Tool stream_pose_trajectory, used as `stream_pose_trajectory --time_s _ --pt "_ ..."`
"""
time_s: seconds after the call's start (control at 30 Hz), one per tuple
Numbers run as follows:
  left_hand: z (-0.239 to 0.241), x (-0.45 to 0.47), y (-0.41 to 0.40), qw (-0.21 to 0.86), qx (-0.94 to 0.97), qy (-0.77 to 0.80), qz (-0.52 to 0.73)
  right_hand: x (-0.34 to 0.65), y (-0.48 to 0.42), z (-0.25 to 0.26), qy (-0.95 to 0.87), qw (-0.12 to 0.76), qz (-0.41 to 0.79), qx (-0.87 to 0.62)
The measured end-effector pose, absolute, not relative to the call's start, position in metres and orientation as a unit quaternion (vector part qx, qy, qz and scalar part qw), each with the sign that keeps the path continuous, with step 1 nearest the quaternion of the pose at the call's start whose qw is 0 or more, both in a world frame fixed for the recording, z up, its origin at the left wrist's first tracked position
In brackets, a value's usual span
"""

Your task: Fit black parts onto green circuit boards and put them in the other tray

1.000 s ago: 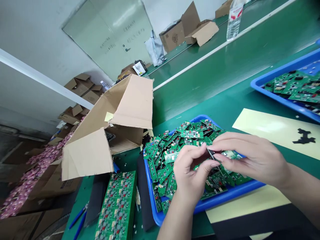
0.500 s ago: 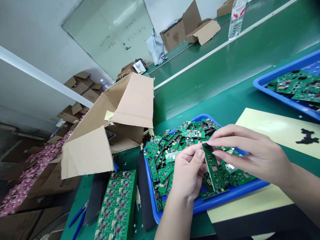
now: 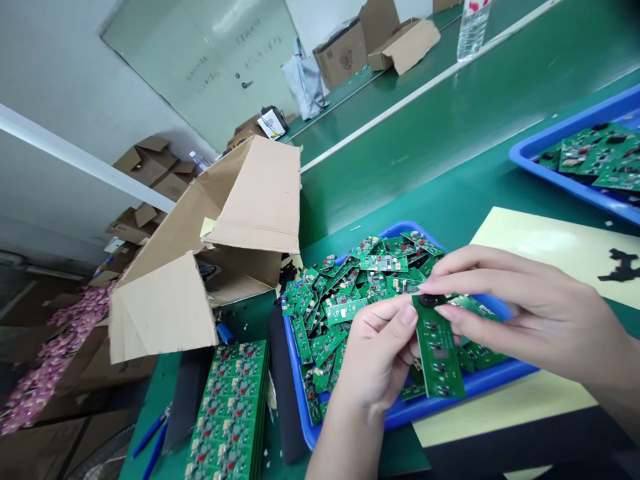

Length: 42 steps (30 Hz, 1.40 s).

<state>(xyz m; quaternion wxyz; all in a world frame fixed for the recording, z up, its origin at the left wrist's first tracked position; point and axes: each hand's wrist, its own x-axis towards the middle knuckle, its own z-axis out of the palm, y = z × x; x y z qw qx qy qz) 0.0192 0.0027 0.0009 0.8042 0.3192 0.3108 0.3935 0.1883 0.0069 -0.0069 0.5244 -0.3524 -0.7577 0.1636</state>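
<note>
My left hand [image 3: 383, 347] pinches a small green circuit board [image 3: 440, 357] by its left edge, thumb on the near face. The board hangs upright over the blue tray [image 3: 313, 427], its face with small dark parts turned toward me. A black piece [image 3: 429, 300] sits at the board's top end. Fingertips and thumb of my right hand [image 3: 520, 300] close on that black piece; whether it is stuck down cannot be seen. Beneath my hands the tray holds a heap of similar circuit boards [image 3: 345, 310], partly hidden by them.
Left of the tray stand stacked board panels [image 3: 227, 407], blue-handled pliers [image 3: 153, 440] and an open cardboard box [image 3: 260, 200]. On the right are a yellow sheet [image 3: 530, 240] with black cut pieces [image 3: 620, 265] and a second blue tray [image 3: 525, 157]. A water bottle [image 3: 473, 33] stands behind.
The circuit board has turned so more of its face shows. My right fingers have shifted slightly at its top end, and the view has moved a little.
</note>
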Motion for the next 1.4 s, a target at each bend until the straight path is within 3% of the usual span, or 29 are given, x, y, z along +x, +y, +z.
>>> stream_pose_trajectory --time_s 0.2,0.4,0.7,0.83,1.03,1.17,1.3,1.4 --pt "0.003 0.020 0.004 0.792 0.336 0.335 0.384 0.191 0.009 -0.007 -0.766 0.510 0.199 -0.337" --pt "0.006 0.023 0.005 0.787 0.310 0.375 0.380 0.191 0.016 -0.007 -0.788 0.513 0.130 -0.315" --pt "0.002 0.026 0.008 0.761 0.298 0.399 0.416 0.181 0.022 -0.023 -0.691 0.535 0.299 -0.384" --pt "-0.004 0.028 0.009 0.749 0.315 0.403 0.422 0.178 0.025 -0.022 -0.668 0.503 0.365 -0.409" --pt "-0.007 0.030 0.016 0.686 0.379 0.425 0.453 0.188 0.042 -0.020 -0.681 0.494 0.249 -0.480" --pt "0.002 0.011 -0.002 0.642 0.428 0.441 0.459 0.252 0.044 -0.019 -0.626 0.481 0.128 -0.600" --pt "-0.008 -0.025 -0.062 0.622 0.499 0.469 0.379 0.350 0.027 -0.016 -0.545 0.428 0.012 -0.721" --pt "-0.037 -0.044 -0.114 0.671 0.454 0.522 0.268 0.407 0.019 -0.019 -0.498 0.373 -0.056 -0.780"
